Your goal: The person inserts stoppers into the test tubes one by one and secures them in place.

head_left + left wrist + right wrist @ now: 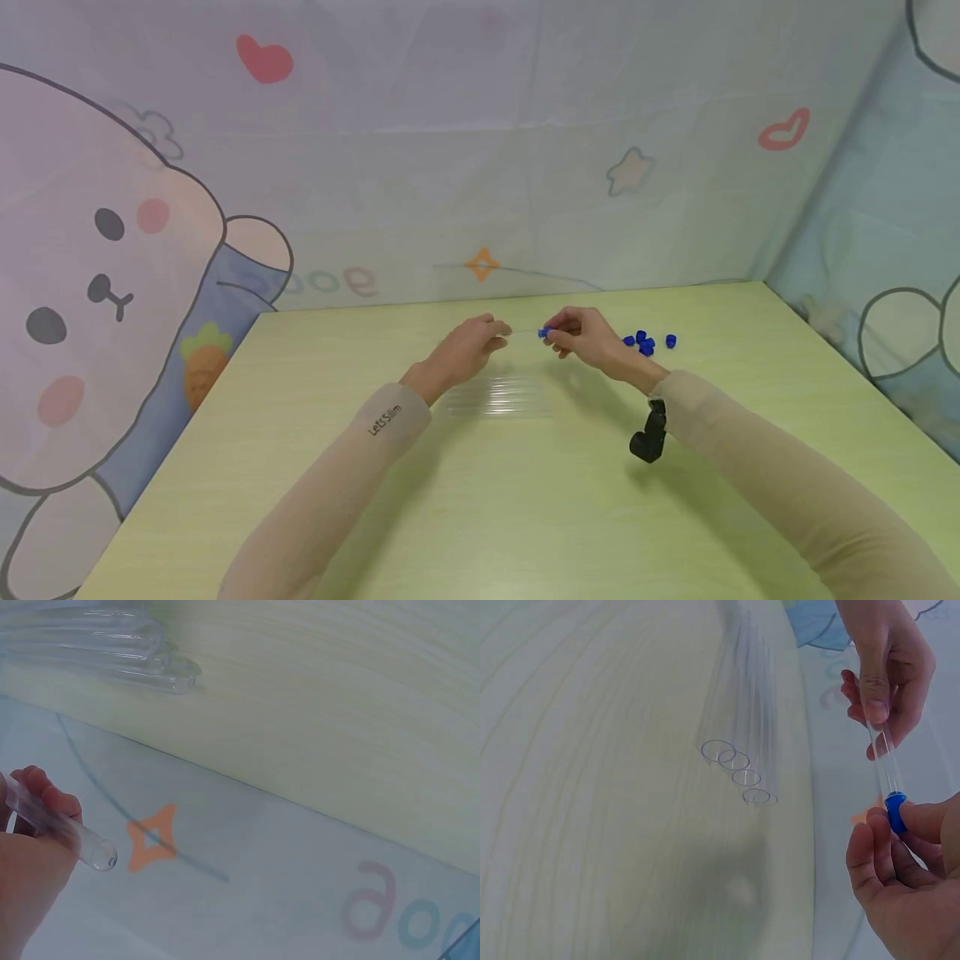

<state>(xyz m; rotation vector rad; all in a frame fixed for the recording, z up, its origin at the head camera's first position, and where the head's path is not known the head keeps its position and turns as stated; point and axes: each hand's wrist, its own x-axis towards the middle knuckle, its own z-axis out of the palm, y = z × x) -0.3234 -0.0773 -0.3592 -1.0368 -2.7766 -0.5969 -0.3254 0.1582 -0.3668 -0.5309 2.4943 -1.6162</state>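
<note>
Right wrist: right fingers (924, 821) pinch a blue cap (894, 808).

The held tube (886, 759) and other tubes (498, 397) look smooth, clear, glossy (glass or plastic, hard to tell); the blue cap (895, 814), smooth plastic; the tabletop (525, 517), matt with wood grain; the backdrop (420, 167) and sleeves (322, 500), matt cloth.
</note>
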